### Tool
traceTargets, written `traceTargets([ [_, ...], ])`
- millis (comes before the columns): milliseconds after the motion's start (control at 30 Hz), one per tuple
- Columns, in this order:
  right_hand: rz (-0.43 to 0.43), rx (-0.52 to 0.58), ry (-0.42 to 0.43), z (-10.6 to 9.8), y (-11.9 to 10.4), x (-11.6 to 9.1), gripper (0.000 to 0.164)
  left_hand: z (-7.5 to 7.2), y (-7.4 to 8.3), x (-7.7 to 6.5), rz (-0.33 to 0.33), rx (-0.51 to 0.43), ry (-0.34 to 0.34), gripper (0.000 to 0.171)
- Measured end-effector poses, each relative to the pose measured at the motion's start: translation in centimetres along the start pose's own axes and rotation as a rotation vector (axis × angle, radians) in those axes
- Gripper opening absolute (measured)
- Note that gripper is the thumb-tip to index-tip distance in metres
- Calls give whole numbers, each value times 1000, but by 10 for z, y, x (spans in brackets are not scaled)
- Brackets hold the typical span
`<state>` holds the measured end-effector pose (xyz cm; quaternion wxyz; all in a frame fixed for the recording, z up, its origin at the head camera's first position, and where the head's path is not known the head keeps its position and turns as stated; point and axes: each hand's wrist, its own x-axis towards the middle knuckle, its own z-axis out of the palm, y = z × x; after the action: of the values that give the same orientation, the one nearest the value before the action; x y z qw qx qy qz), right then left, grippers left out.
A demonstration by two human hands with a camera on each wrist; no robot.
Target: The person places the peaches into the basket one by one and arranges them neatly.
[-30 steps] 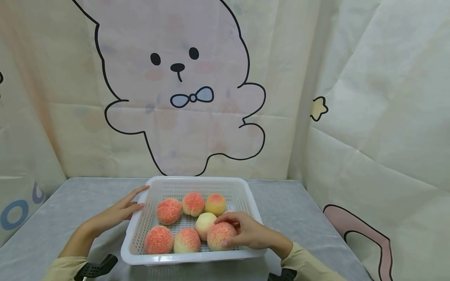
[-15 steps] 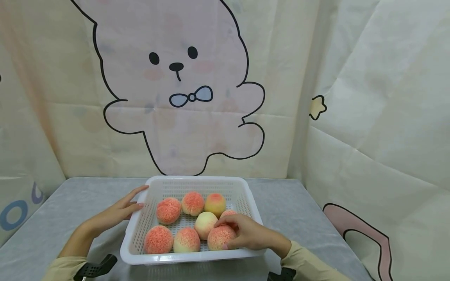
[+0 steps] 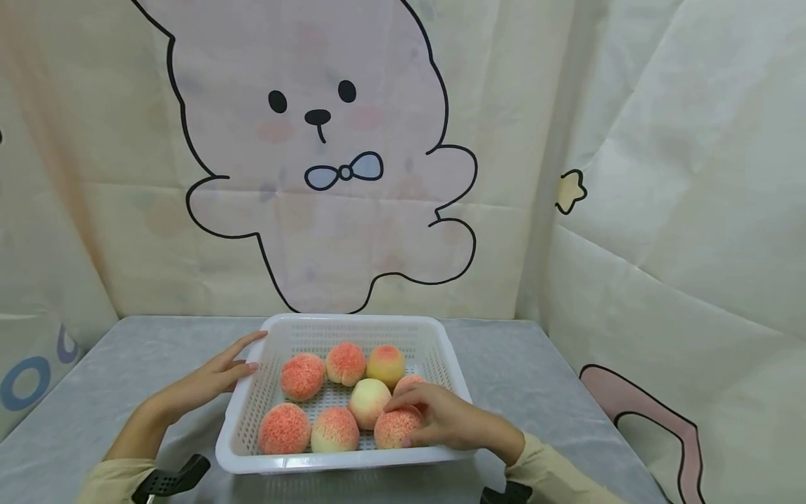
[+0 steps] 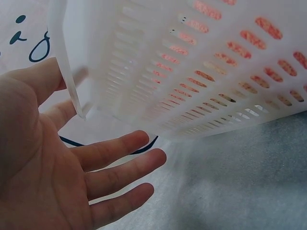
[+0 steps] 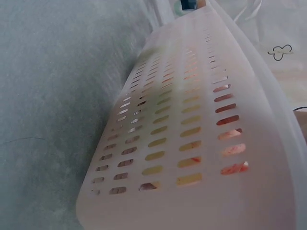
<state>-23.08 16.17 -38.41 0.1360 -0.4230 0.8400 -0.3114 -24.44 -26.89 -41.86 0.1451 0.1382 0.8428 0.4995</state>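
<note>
A white plastic basket (image 3: 352, 460) with slotted walls stands on the table and holds several peaches. My left hand (image 3: 201, 385) rests on its left rim with thumb and index finger; in the left wrist view the other fingers (image 4: 127, 170) stretch loosely beneath the rim, outside the wall. My right hand (image 3: 450, 418) reaches over the right side and grips a red-speckled peach (image 3: 395, 428) in the front right corner, between thumb and fingers. A pale peach (image 3: 369, 404) sits just left of that hand. Another peach (image 3: 411, 381) is partly hidden behind it. The right wrist view shows only the basket's slotted outer wall (image 5: 168, 120).
Along the front lie two more peaches (image 3: 285, 428), and three others (image 3: 345, 364) sit towards the back. A grey cloth covers the table (image 3: 504, 378). Printed curtains (image 3: 497, 140) hang behind and at both sides.
My right hand has shifted slightly, with the gripped peach turning or moving a little to the right. More of the peach behind it shows. My left hand stays on the rim.
</note>
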Motion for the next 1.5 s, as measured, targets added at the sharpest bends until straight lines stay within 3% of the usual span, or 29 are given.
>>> traceTargets([
  [233, 36, -65, -17, -7, -5, 2, 43, -3, 2, -1, -4, 2, 4, 70],
  [400, 113, -119, -52, -8, -5, 5, 39, -4, -3, -2, -9, -11, 2, 70],
  [633, 136, -1, -57, -8, -2, 4, 39, -1, -6, -2, -2, -15, 1, 69],
  [1000, 63, 134, 167, -22, 4, 2, 37, 3, -6, 1, -4, -20, 3, 69],
  [1500, 19, 264, 463, -50, 31, -14, 38, 2, -1, 0, 3, 4, 9, 71],
])
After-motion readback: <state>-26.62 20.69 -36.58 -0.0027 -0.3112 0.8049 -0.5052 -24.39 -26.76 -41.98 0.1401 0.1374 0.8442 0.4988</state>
